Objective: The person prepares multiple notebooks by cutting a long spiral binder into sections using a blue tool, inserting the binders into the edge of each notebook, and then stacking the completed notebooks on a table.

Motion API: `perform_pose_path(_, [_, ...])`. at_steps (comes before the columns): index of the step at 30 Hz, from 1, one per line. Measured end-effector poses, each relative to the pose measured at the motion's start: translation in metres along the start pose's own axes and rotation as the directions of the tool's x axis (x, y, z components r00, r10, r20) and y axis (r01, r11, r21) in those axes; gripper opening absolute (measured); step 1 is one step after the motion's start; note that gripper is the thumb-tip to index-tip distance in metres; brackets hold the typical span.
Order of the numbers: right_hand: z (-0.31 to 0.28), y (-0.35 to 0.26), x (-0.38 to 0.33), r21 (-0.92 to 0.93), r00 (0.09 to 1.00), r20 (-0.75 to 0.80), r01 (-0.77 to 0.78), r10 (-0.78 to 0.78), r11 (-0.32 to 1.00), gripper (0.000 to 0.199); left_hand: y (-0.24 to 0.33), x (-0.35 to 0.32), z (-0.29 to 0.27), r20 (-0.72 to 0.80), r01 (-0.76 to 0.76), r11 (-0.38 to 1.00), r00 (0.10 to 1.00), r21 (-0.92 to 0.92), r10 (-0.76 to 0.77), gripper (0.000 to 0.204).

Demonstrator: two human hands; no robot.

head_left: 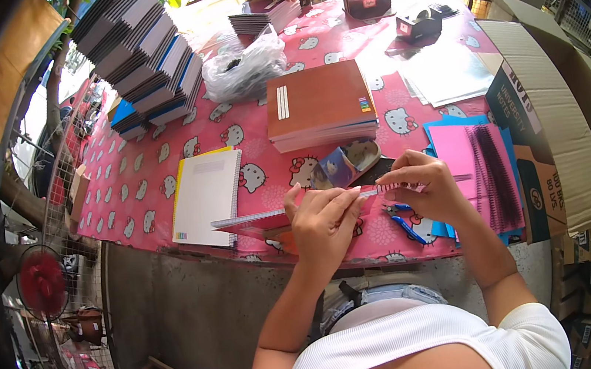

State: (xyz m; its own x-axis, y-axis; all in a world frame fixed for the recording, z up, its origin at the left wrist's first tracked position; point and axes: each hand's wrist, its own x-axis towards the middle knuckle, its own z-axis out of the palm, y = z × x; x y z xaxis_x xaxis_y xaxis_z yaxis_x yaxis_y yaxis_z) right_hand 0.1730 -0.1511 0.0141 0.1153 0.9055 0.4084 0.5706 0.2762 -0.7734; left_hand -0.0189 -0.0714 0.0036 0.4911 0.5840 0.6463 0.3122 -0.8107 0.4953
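Hands at table edge, working a wire binding spine into a thin pad.

Left hand (326, 218) pinched shut on near end of white wire spine (393, 188), thumb and fingers pressing it down, seemingly to steady the coil; right hand (427, 189) closed around far end of same spine, fingertips curled over it, likely to feed loops along the edge; spine stretched level between both hands, just above pink patterned tablecloth (145, 174); thin pad (255, 219) lying flat under and left of left hand, long edge toward body; white spiral notebook (207, 192) just beyond it; brown-covered stack (318, 103) farther back, well apart; pink sheets with black combs (475, 161) just right of right hand, within easy reach; another person's hands at far end.
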Motion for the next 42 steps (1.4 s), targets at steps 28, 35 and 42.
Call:
perform_pose_path(28, [0.011, -0.017, 0.008, -0.353, 0.984, 0.112, 0.172, -0.141, 0.920, 0.025, -0.007, -0.003, -0.008, 0.087, 0.048, 0.988, 0.994, 0.149, -0.062, 0.021])
perform_pose_path(35, [0.018, -0.025, 0.008, -0.414, 0.987, 0.025, 0.153, -0.156, 0.897, 0.024, -0.008, -0.004, -0.006, 0.073, 0.035, 0.990, 0.996, 0.135, -0.045, 0.019])
perform_pose_path(42, [0.001, -0.028, 0.022, -0.399, 0.837, 0.541, 0.176, 0.076, 0.900, 0.019, -0.015, -0.016, -0.021, 0.161, -0.026, 0.999, 0.987, 0.041, 0.019, 0.018])
